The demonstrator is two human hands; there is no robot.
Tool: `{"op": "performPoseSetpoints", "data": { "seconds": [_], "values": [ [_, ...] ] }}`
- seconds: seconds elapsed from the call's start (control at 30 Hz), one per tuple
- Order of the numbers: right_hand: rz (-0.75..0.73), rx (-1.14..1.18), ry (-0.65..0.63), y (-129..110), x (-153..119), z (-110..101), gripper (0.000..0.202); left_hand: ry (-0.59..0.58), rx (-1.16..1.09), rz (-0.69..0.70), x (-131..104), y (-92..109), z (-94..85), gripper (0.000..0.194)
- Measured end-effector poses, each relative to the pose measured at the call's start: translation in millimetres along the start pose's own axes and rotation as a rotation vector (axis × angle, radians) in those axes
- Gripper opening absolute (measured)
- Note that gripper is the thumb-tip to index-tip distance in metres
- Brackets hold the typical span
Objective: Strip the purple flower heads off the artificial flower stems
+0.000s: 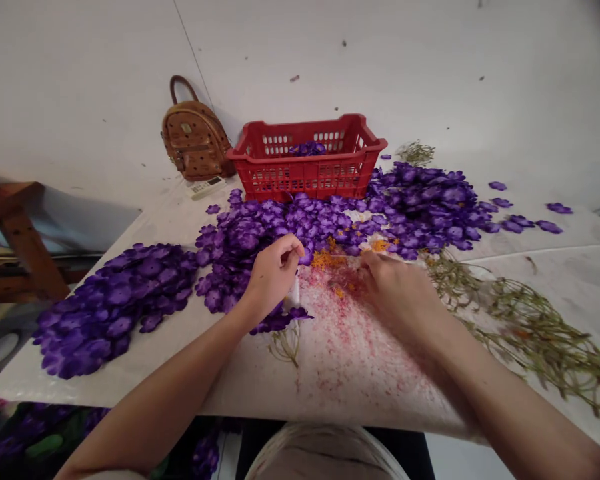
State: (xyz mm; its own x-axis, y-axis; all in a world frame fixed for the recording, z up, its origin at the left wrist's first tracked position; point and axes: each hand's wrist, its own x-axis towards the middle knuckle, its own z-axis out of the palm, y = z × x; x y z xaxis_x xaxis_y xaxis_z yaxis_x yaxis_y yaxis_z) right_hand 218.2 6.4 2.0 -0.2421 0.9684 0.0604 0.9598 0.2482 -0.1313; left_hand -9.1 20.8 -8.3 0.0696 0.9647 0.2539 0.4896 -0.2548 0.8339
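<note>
My left hand (276, 272) is above the middle of the table, thumb and fingertips pinched together. A purple petal piece (306, 256) shows right beside its fingertips; whether it is held I cannot tell. To the right, my right hand (397, 283) has its fingers closed, and what is between them is hidden. Small orange-yellow stamens (327, 260) lie on the table between the hands. Heaped purple artificial flower petals (245, 230) spread behind and left of my left hand. Below that hand, a green stem spray (286, 343) lies near a few purple petals (280, 321).
A red plastic crate (307, 177) with some purple petals inside stands against the wall. Left of it are a brown backpack (195, 140) and a calculator (207, 188). More petals (115, 307) are heaped at left, and green stems (540, 333) lie at right.
</note>
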Motion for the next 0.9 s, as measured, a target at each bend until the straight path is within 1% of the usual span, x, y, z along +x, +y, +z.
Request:
{"op": "performPoseSetpoints", "data": {
  "seconds": [0.03, 0.1, 0.17, 0.27, 0.3, 0.33, 0.4, 0.47, 0.5, 0.57, 0.67, 0.7, 0.73, 0.8, 0.9],
  "values": [
    [-0.009, -0.021, -0.023, 0.1, -0.4, 1.9, 0.021, -0.012, 0.022, -0.006, -0.7, -0.4, -0.3, 0.023],
    [-0.073, 0.038, -0.029, -0.5, -0.1, 7.0, 0.021, -0.033, 0.066, -0.018, -2.2, -1.0, -0.6, 0.028],
    [-0.133, 0.143, 0.022, -1.8, 0.4, 10.1, 0.021, -0.037, 0.082, -0.011, -3.7, -1.3, -0.7, 0.03],
    [-0.136, 0.2, 0.13, -4.1, -0.8, 6.7, 0.02, -0.019, 0.079, 0.006, -5.6, -1.4, -0.6, 0.031],
    [-0.136, 0.204, 0.138, -4.8, -1.9, 4.7, 0.019, -0.015, 0.076, 0.005, -6.2, -1.3, -0.5, 0.031],
    [-0.147, 0.204, 0.121, -5.4, -3.2, 3.2, 0.017, -0.014, 0.074, 0.002, -6.8, -1.1, -0.3, 0.031],
    [-0.19, 0.182, 0.036, -6.1, -5.5, 3.2, 0.015, -0.024, 0.076, -0.004, -7.9, -0.6, 0.2, 0.031],
    [-0.233, 0.145, -0.045, -5.9, -6.2, 6.9, 0.022, -0.038, 0.076, -0.009, -8.8, 0.2, 1.0, 0.029],
    [-0.248, 0.144, -0.061, -5.3, -5.6, 9.3, 0.024, -0.043, 0.072, -0.008, -9.2, 0.7, 1.6, 0.028],
    [-0.251, 0.217, -0.038, -3.2, -3.0, 13.2, 0.024, -0.051, 0.052, 0.001, -10.0, 2.1, 3.3, 0.027],
    [-0.198, 0.371, 0.056, 1.5, 1.9, 14.4, 0.019, -0.089, 0.034, 0.035, -11.2, 4.6, 6.8, 0.024],
    [-0.185, 0.397, 0.069, 3.0, 2.9, 13.8, 0.018, -0.107, 0.032, 0.045, -11.5, 5.3, 8.0, 0.022],
    [-0.176, 0.405, 0.062, 4.1, 3.2, 12.9, 0.018, -0.122, 0.032, 0.053, -11.7, 5.8, 9.2, 0.02],
    [-0.172, 0.382, -0.006, 4.6, 1.9, 11.5, 0.015, -0.135, 0.035, 0.055, -11.8, 5.9, 10.9, 0.018],
    [-0.246, 0.345, -0.097, 0.7, -2.7, 12.7, 0.012, -0.123, 0.038, 0.046, -11.5, 4.6, 11.7, 0.02]
  ]
}}
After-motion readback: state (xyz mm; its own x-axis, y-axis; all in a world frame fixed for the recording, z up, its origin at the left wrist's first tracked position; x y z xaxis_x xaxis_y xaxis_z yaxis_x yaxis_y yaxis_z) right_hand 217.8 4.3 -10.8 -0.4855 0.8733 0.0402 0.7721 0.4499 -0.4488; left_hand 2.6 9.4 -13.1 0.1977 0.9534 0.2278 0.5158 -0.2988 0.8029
